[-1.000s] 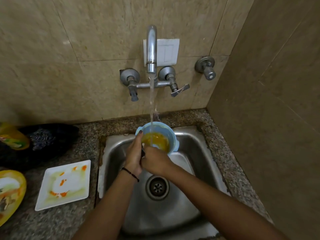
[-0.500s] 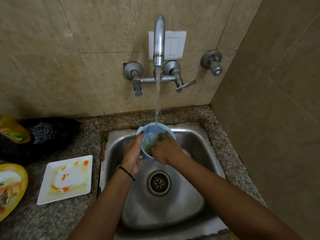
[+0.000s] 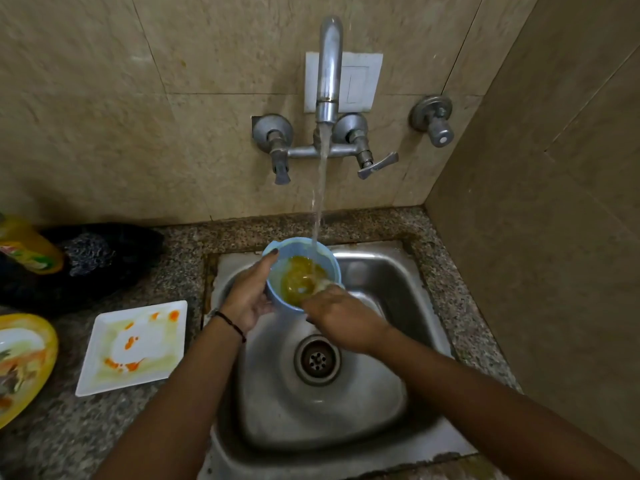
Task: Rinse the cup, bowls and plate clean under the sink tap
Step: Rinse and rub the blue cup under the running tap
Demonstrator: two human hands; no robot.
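Observation:
A light blue bowl [image 3: 298, 250] with yellow-orange residue and water inside is held over the steel sink [image 3: 398, 299], right under the running tap [image 3: 328, 71]. My left hand [image 3: 250, 294] grips the bowl's left wall, a finger on its rim. My right hand [image 3: 341, 318] reaches over the near rim, its fingertips inside the bowl and hidden by water. A dirty white square plate [image 3: 133, 346] with orange smears lies on the counter left of the sink. A yellow dish [image 3: 22, 358] with food remains sits at the far left edge.
A granite counter [image 3: 450, 271] frames the sink, with tiled walls behind and to the right. A black bag with a steel scrubber [image 3: 90, 252] and a yellow bottle [image 3: 26, 249] stand at the back left. The drain [image 3: 317, 360] lies near the sink's middle.
The bowl tipped and emptied its yellow water half a second ago, then came upright under the stream and now holds yellow water again. My right hand stays at its near rim.

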